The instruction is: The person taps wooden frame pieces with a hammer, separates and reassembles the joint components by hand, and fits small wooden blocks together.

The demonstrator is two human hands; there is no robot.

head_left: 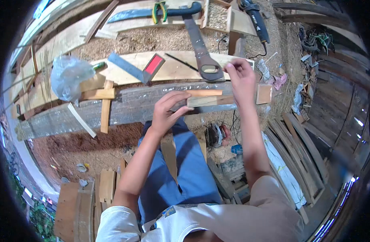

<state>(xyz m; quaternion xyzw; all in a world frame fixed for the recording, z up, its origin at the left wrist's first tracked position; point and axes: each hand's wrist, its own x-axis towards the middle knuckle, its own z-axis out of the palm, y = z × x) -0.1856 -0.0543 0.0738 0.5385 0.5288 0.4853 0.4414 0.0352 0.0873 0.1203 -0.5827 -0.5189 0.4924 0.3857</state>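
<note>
My left hand [169, 108] grips the left end of a short wooden block [211, 101] between thumb and fingers, above the grey plank across my lap. Just behind the block lies a thin orange-brown wood strip [205, 92]. Raised over the block's right end, my right hand [242, 76] has its thumb and fingers pinched together; whatever is between them, if anything, is too small to make out. Close to its left is the handle of a handsaw [211, 71]. A small square wood piece [264, 94] sits to its right.
On the boards ahead are a try square [130, 68], a thin black stick [181, 61], a plastic bag [70, 78] and a wooden cross piece [106, 109]. Further off lie a blue machete [140, 15], pliers [160, 12] and an angle grinder [255, 22]. Planks [297, 153] are stacked at right.
</note>
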